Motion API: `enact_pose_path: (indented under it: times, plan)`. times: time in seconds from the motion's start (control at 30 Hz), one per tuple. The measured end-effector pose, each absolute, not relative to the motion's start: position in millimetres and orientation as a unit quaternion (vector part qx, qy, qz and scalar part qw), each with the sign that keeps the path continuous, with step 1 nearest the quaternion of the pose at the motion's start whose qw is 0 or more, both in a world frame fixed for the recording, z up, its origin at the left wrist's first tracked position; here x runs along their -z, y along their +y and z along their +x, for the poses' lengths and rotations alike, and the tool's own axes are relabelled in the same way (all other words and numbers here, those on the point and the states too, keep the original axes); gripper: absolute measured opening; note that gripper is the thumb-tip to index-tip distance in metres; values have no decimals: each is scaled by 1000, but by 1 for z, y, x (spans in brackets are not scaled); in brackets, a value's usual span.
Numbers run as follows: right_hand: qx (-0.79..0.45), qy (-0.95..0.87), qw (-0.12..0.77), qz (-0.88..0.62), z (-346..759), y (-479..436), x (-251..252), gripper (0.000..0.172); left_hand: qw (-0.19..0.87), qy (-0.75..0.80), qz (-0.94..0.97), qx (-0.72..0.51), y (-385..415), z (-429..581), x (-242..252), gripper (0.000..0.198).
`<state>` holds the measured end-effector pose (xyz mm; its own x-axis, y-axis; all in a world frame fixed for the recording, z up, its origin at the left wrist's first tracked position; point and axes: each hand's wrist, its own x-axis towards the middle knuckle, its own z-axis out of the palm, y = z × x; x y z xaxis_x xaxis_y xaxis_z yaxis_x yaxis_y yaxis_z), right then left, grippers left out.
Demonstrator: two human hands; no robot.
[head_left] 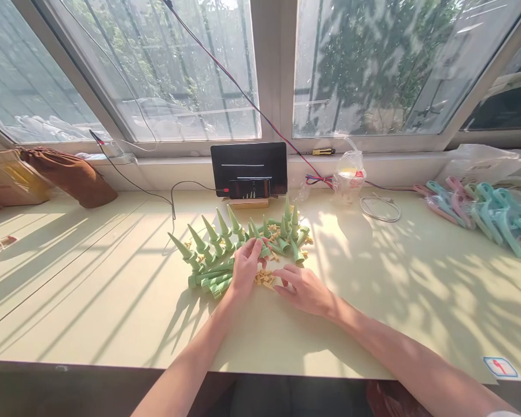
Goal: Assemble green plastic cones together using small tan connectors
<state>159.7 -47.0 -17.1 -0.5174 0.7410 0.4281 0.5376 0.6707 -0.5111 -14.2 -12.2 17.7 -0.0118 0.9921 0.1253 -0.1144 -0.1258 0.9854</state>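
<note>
My left hand point(246, 266) is closed around a green plastic piece point(264, 250), which its fingers partly cover. My right hand point(304, 288) is beside a small pile of tan pegs point(264, 279). Its fingers stretch toward the pile, apart, and nothing shows between them. A row of upright green pieces with pointed cone tips point(211, 230) stands behind and left of my left hand. Green tubes point(217, 282) lie stacked left of my left wrist. More green pieces point(292, 231), some upright and some lying down, are beyond my hands among scattered tan bits.
A black tablet point(248, 159) leans at the windowsill with a cable attached. Pink and teal plastic clips point(490, 211) in bags lie at the right. A coiled white cable point(380, 208), a plastic bag point(349, 174) and a brown pouch point(72, 174) are at the back.
</note>
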Motion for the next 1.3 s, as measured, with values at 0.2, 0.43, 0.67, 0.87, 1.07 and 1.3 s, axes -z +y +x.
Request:
enact_pose_path:
  times: [0.2,0.43,0.67,0.87,1.07,1.3]
  plan:
    - [-114,-876,296,-362,148,-52,13,10,491,441,501,-560,-13,-13,-19,38]
    - [-101,-884,294,-349,144,-52,16,14,487,438,508,-559,-13,-11,-18,38]
    - [-114,-884,288,-350,146,-51,15,17,509,418,506,-556,-14,-9,-18,36]
    - [-133,-878,313,-337,148,-50,15,22,517,410,513,-548,-16,-7,-20,38]
    - [-170,-860,332,-348,149,-49,16,18,512,408,513,-556,-17,-7,-23,36]
    - [-252,-809,385,-366,153,-47,18,10,510,405,516,-556,-18,-6,-23,34]
